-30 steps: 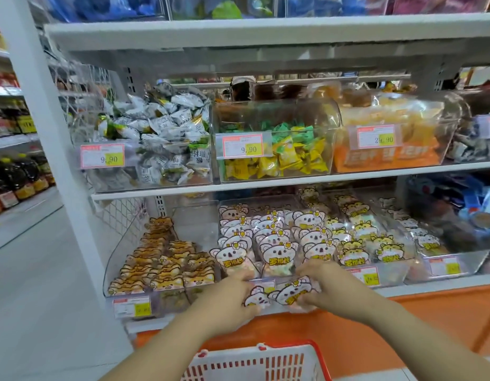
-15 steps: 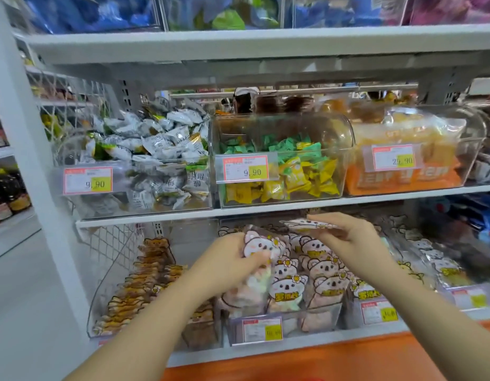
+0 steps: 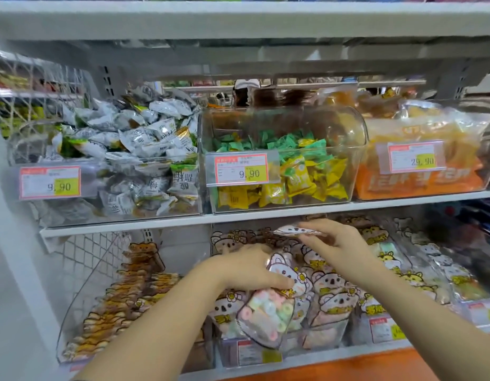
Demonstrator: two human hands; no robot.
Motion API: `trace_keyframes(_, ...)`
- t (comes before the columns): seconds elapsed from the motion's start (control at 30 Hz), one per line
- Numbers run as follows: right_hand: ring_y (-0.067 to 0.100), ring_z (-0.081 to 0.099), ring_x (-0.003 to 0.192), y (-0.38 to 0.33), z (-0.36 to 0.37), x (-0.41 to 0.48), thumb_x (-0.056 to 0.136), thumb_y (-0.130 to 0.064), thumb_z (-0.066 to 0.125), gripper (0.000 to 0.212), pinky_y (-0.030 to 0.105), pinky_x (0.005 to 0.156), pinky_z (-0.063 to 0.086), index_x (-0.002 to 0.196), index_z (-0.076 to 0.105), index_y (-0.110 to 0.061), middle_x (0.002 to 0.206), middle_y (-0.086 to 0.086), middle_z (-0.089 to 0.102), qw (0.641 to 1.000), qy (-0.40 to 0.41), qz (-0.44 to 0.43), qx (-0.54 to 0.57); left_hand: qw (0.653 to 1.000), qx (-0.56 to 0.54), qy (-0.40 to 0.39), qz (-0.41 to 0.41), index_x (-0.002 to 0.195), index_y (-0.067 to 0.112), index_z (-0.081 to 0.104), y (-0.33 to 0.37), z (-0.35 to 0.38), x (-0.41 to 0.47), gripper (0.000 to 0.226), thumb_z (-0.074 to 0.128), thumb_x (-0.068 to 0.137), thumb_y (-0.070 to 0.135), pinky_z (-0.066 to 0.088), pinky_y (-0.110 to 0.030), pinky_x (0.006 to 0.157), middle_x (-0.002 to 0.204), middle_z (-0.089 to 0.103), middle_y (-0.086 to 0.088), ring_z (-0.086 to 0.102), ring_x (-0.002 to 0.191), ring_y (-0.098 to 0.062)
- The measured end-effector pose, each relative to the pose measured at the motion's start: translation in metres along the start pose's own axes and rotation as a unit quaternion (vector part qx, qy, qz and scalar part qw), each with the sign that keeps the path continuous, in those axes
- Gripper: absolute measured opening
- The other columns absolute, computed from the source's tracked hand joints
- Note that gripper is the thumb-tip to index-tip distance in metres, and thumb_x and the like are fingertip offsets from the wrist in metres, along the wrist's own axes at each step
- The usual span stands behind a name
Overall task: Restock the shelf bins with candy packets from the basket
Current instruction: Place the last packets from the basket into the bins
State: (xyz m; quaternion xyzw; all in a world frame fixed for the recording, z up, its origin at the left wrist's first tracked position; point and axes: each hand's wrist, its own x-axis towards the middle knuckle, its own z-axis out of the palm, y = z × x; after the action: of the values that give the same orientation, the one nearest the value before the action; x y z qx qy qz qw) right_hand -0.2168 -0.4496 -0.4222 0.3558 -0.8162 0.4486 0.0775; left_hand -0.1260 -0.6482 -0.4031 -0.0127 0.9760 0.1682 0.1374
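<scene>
**While restocking is under way**

While the left hand (image 3: 246,270) curls round a koala-print packet (image 3: 268,309) of pastel ring candies, just above the front of the clear bin (image 3: 230,350), the right hand (image 3: 337,243) pinches a second packet (image 3: 296,231), held flat, over the bin's rear rows. The bin stands at the front edge of the lower shelf (image 3: 375,350), filled with upright koala packets. A bin of brown bear packets (image 3: 123,312) stands just beside it, to the left.
</scene>
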Motion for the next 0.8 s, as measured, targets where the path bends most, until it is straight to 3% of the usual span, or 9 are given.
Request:
trace_keyframes(0.1,-0.008,0.063,0.086,0.001,0.011,0.010,0.093,-0.037,0.065,0.027,0.012,0.076,0.048,0.120,0.069,-0.036,0.105,-0.024,0.067,0.999,-0.029,-0.003,-0.028,1.000,0.018,-0.019,-0.003,0.151,0.017,0.038,-0.001,0.011,-0.012,0.085,0.051,0.088,0.073,-0.006,-0.057,0.122,0.163,0.019,0.006,0.008,0.153,-0.019)
trace_keyframes(0.2,-0.015,0.059,0.078,0.002,0.025,0.023,0.096,-0.029,0.063,0.025,0.010,0.070,0.042,0.120,0.070,-0.033,0.101,-0.020,0.068,0.995,-0.065,-0.031,-0.073,0.999,0.021,-0.030,0.006,0.159,0.021,0.019,-0.005,0.017,-0.020,0.094,0.051,0.088,0.074,-0.010,-0.058,0.120,0.167,0.008,0.007,0.002,0.154,-0.014)
trace_keyframes(0.3,-0.018,0.054,0.067,0.003,0.038,0.034,0.099,-0.033,0.058,0.025,0.008,0.065,0.038,0.121,0.071,-0.031,0.091,-0.024,0.065,0.983,-0.115,-0.035,-0.136,0.998,0.038,-0.040,0.023,0.150,0.013,0.037,-0.006,0.018,-0.025,0.087,0.052,0.088,0.072,-0.006,-0.061,0.120,0.167,0.006,0.010,0.000,0.153,-0.011)
trace_keyframes(0.4,-0.001,0.063,0.080,0.003,0.041,0.044,0.100,-0.041,0.054,0.028,0.022,0.070,0.046,0.120,0.071,-0.032,0.091,-0.020,0.071,0.974,-0.140,-0.005,-0.177,0.998,0.042,-0.046,0.027,0.143,0.004,0.046,-0.008,0.020,-0.027,0.084,0.054,0.089,0.069,-0.008,-0.060,0.120,0.167,0.004,0.013,-0.005,0.152,-0.007)
trace_keyframes(0.47,-0.001,0.057,0.070,0.005,0.042,0.052,0.101,-0.037,0.054,0.028,0.014,0.061,0.039,0.119,0.072,-0.025,0.076,-0.020,0.064,0.972,-0.149,0.020,-0.180,0.997,0.043,-0.048,0.037,0.138,0.004,0.051,-0.011,0.021,-0.028,0.082,0.053,0.089,0.070,-0.007,-0.062,0.119,0.166,0.005,0.014,-0.007,0.151,-0.004)
trace_keyframes(0.53,0.011,0.063,0.087,0.009,0.044,0.059,0.102,-0.038,0.052,0.032,0.020,0.069,0.043,0.124,0.067,-0.020,0.095,-0.006,0.071,0.967,-0.156,0.039,-0.200,0.997,0.044,-0.054,0.044,0.133,0.003,0.055,-0.013,0.022,-0.029,0.080,0.053,0.090,0.070,-0.007,-0.063,0.119,0.167,0.005,0.014,-0.009,0.150,-0.002)
trace_keyframes(0.63,0.026,0.054,0.124,0.016,0.049,0.068,0.101,-0.039,0.052,0.042,0.030,0.097,0.044,0.139,0.055,-0.020,0.137,0.005,0.060,0.965,-0.160,0.058,-0.201,0.996,0.037,-0.062,0.044,0.119,0.002,0.060,-0.014,0.021,-0.028,0.072,0.053,0.091,0.068,-0.009,-0.064,0.118,0.167,0.004,0.015,-0.011,0.151,-0.002)
trace_keyframes(0.73,0.027,0.053,0.126,0.022,0.051,0.076,0.101,-0.035,0.054,0.044,0.026,0.095,0.041,0.142,0.052,-0.020,0.140,0.003,0.057,0.966,-0.173,0.085,-0.172,0.996,0.037,-0.060,0.047,0.116,0.002,0.061,-0.014,0.022,-0.028,0.072,0.053,0.091,0.069,-0.010,-0.064,0.118,0.167,0.004,0.016,-0.012,0.150,-0.002)
trace_keyframes(0.8,0.027,0.053,0.126,0.024,0.053,0.079,0.100,-0.035,0.055,0.046,0.029,0.096,0.042,0.144,0.048,-0.021,0.140,0.003,0.056,0.966,-0.171,0.091,-0.168,0.997,0.029,-0.061,0.042,0.130,0.002,0.056,-0.014,0.021,-0.029,0.076,0.053,0.091,0.067,-0.012,-0.063,0.118,0.167,0.003,0.015,-0.013,0.150,0.000)
